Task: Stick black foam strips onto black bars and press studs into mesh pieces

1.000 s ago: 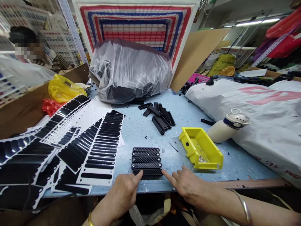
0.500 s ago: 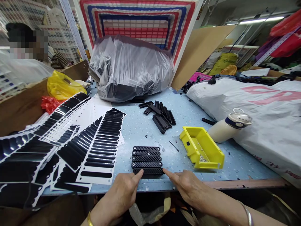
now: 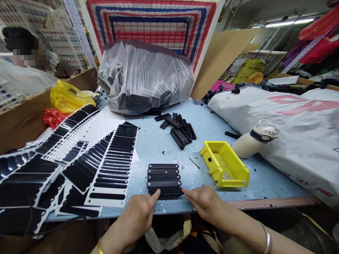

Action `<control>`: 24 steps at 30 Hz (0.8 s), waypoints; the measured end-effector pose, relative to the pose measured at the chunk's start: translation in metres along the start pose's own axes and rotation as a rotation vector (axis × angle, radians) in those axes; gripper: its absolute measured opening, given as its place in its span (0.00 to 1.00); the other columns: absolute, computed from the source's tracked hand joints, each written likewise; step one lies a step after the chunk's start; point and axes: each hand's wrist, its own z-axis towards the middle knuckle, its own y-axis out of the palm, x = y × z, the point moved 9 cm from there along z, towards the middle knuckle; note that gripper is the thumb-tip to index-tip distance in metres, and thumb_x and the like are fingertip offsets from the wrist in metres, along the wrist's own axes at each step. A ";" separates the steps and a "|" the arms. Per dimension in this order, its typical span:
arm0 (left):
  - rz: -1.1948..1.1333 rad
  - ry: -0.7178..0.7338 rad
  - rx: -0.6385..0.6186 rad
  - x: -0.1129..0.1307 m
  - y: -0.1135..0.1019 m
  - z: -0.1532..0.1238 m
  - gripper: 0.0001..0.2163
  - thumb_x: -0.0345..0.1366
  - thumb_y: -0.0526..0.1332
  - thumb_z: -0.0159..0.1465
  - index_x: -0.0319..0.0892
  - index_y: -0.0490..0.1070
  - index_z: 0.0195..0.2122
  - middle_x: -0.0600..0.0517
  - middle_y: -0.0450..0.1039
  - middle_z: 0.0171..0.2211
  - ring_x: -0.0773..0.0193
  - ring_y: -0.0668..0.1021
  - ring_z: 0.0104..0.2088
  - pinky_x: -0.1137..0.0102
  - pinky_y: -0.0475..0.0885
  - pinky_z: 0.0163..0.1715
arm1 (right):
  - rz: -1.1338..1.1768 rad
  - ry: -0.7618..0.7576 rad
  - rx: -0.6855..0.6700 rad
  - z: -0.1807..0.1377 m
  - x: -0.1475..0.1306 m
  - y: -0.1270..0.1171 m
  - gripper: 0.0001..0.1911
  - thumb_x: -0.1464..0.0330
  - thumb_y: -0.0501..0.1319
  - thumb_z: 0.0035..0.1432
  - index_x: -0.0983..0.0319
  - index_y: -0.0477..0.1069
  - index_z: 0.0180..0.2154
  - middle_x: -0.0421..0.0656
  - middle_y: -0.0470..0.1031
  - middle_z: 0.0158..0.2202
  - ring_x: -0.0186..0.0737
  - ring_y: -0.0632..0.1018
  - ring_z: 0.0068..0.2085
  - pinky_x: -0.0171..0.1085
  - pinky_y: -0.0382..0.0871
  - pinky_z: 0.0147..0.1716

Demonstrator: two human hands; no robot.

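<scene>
Several black perforated plastic strips [image 3: 164, 178] lie side by side in a neat row near the table's front edge. My left hand [image 3: 139, 217] has its index finger stretched out, the tip touching the left end of the nearest strip; the other fingers are curled. My right hand [image 3: 205, 203] points with its index finger at the right end of the same strip, its remaining fingers loosely bent. Neither hand grips anything.
White sheets with black stickers [image 3: 111, 165] cover the left. A pile of loose black strips [image 3: 180, 128] lies mid-table, behind it a clear bag of black parts [image 3: 147, 76]. A yellow bin with screws [image 3: 225, 165] and a white bottle [image 3: 254, 139] sit right. Another person [image 3: 29, 53] is far left.
Both index fingertips have closed in slightly on the ends of the nearest strip. The view has shifted a little; the row of strips stays put.
</scene>
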 end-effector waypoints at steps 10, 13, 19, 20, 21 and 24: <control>-0.043 -0.016 -0.010 -0.004 0.002 0.001 0.23 0.22 0.49 0.64 0.36 0.62 0.61 0.49 0.76 0.27 0.59 0.78 0.24 0.68 0.73 0.24 | 0.463 0.477 -0.126 0.017 0.036 0.018 0.09 0.69 0.59 0.54 0.60 0.79 0.30 0.40 0.79 0.22 0.37 0.76 0.24 0.33 0.64 0.26; -0.065 -0.017 0.000 -0.006 0.004 -0.001 0.23 0.23 0.50 0.65 0.38 0.62 0.62 0.49 0.76 0.27 0.60 0.78 0.24 0.69 0.73 0.25 | 0.525 0.532 -0.123 0.018 0.040 0.023 0.08 0.69 0.59 0.52 0.61 0.78 0.29 0.37 0.74 0.17 0.35 0.72 0.20 0.32 0.61 0.22; -0.072 -0.023 0.004 -0.007 0.004 -0.001 0.23 0.23 0.50 0.65 0.37 0.63 0.61 0.49 0.76 0.26 0.59 0.78 0.25 0.68 0.73 0.25 | 0.618 0.573 -0.100 0.016 0.041 0.026 0.08 0.69 0.59 0.50 0.61 0.77 0.29 0.34 0.69 0.15 0.33 0.68 0.18 0.31 0.60 0.20; -0.067 -0.023 -0.004 -0.007 0.004 -0.001 0.22 0.23 0.50 0.65 0.37 0.63 0.61 0.49 0.76 0.26 0.59 0.78 0.24 0.68 0.73 0.24 | 0.629 0.576 -0.099 0.015 0.042 0.026 0.08 0.69 0.59 0.50 0.61 0.77 0.30 0.34 0.68 0.15 0.33 0.68 0.18 0.31 0.61 0.20; -0.061 -0.024 -0.014 -0.007 0.004 0.000 0.22 0.23 0.50 0.65 0.36 0.64 0.60 0.48 0.76 0.26 0.59 0.78 0.24 0.67 0.73 0.24 | 0.637 0.579 -0.097 0.014 0.042 0.026 0.08 0.69 0.60 0.49 0.61 0.77 0.31 0.34 0.68 0.15 0.34 0.68 0.18 0.32 0.61 0.20; -0.049 -0.026 -0.038 -0.006 0.004 0.001 0.21 0.23 0.49 0.65 0.34 0.64 0.60 0.47 0.76 0.26 0.58 0.78 0.23 0.66 0.73 0.23 | 0.655 0.592 -0.082 0.011 0.045 0.023 0.10 0.68 0.61 0.47 0.61 0.77 0.33 0.34 0.69 0.15 0.35 0.70 0.19 0.33 0.63 0.21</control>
